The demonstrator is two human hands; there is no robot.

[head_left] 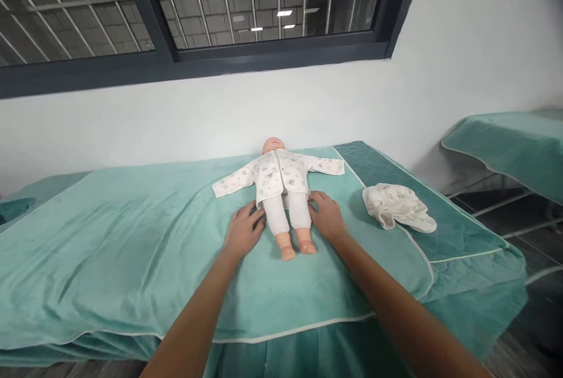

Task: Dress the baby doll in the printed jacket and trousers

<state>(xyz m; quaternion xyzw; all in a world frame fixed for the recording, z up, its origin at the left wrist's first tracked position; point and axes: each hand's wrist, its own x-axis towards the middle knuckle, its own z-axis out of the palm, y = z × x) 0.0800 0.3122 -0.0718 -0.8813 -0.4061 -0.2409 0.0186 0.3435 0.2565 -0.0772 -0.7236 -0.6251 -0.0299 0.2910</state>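
Note:
A baby doll (pixel 273 144) lies on its back on the green bed cover (pixel 176 237), head toward the wall. It wears a white patterned long-sleeved jacket (pixel 290 174) with the sleeves spread sideways, and plain white trousers (pixel 275 215). Its bare feet point toward me. My left hand (pixel 245 230) rests at the hip on the left of the picture, fingers loosely bent, thumb apart, near the jacket's lower edge. On the other side, my right hand (pixel 326 214) reaches the trousers with its fingertips, thumb and fingers apart. Neither hand shows a clear grip on the cloth.
A crumpled white patterned cloth piece (pixel 398 207) lies on the bed to the right of the doll. Behind the bed stand a white wall (pixel 176 123) and a dark-framed window (pixel 281 55) with bars. Another green-covered bed (pixel 514 138) is at the far right.

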